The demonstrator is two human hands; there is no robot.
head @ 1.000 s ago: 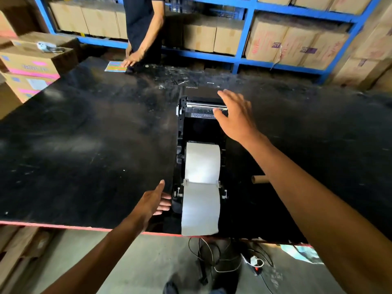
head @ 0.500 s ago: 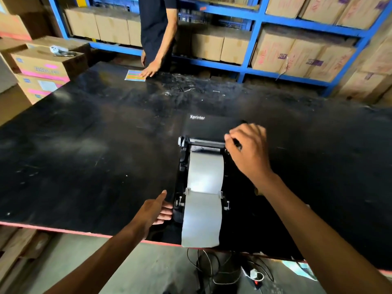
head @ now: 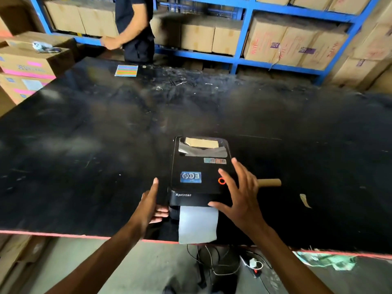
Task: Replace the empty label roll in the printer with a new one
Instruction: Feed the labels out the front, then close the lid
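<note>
- The printer (head: 200,170) sat on the black tabletop (head: 84,158) near its front edge; its lid, standing open a second earlier, now lay shut over the roll bay.
- The new label roll was hidden under the lid. Only its white label strip (head: 198,224) showed, coming out of the front slot and hanging past the tabletop edge.
- The right hand (head: 237,194) hovered over the lid's right front corner, fingers (head: 227,177) spread wide, clamped on nothing; the thumb tip touched the front lip above the strip.
- The left hand (head: 151,205) lay against the printer's left front corner, fingers loosely open, steadying rather than gripping.
- A ring light (head: 221,181) on the lid glowed orange-red.
- The empty cardboard core (head: 269,182) lay on the tabletop just right of the printer, partly behind the right hand.
- A torn paper scrap (head: 305,200) lay further right.
- Another person (head: 135,28) stood at the far side, by a coloured card (head: 126,70).
- Judgement: with the lid down the swap looked nearly done; what remained was probably checking the latch and that the strip feeds.
</note>
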